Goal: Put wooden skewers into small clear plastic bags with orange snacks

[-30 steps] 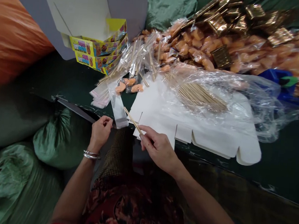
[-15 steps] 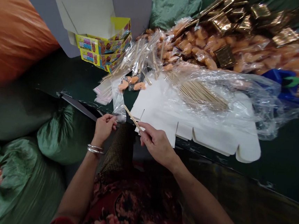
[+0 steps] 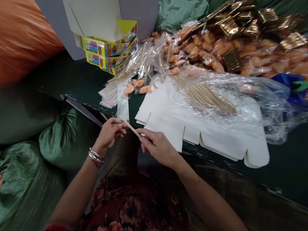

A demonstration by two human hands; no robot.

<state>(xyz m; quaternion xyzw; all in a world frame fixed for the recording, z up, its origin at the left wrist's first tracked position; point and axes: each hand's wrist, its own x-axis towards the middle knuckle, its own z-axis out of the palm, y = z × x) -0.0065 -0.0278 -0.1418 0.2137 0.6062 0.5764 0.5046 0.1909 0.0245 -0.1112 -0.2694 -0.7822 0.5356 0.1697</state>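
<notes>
Dark green counter (image 3: 296,156) with sacks (image 3: 59,139) crowding its left, right hand (image 3: 155,147) gripping thin sticks (image 3: 130,126), left hand (image 3: 108,133) pinching a clear bag (image 3: 123,108)

Sticks (image 3: 130,126) partly out of sight within right hand (image 3: 158,147).

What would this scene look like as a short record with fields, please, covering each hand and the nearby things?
Left hand: at the near end of a clear bag; exact grip unclear
Right hand: holds thin wooden sticks, tips by the left fingers
Beyond the hands: three small orange pieces
Right side: stick bundle in clear plastic, over flat white cardboard
Far left: yellow printed boxes, stacked
Far right: gold packets on an orange heap
</notes>
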